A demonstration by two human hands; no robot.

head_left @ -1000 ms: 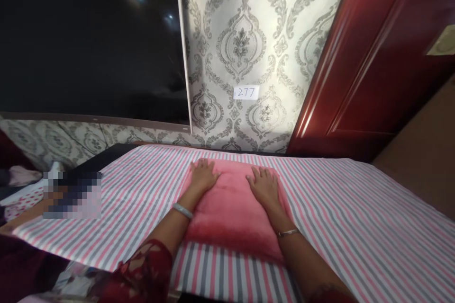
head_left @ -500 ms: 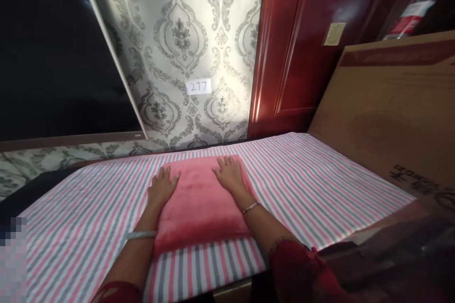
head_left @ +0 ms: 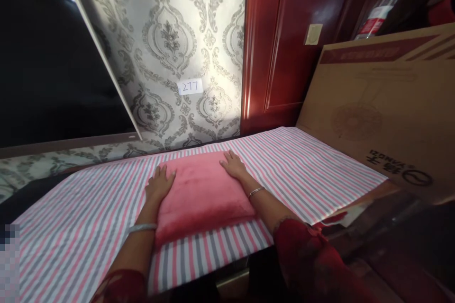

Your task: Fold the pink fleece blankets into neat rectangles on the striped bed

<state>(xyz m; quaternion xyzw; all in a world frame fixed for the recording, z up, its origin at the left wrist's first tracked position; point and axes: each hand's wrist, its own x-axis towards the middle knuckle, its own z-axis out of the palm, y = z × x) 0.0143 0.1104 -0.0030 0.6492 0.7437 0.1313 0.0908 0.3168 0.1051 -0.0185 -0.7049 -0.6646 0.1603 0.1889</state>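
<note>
A: Where do your hands sit?

B: Your left hand [head_left: 159, 184] lies flat, fingers spread, on the left edge of the soft pink plush folded cloth [head_left: 201, 194]; your right hand [head_left: 233, 164] rests open-palmed on its far right corner.

A: Why so?

B: Likely pressing it flat. The cloth lies between your hands, mid-way across the pink, grey and white striped sheet [head_left: 302, 170].

A: To the right?

B: A leaning brown cardboard box [head_left: 384, 104], probably touching the sheet's edge.
</note>
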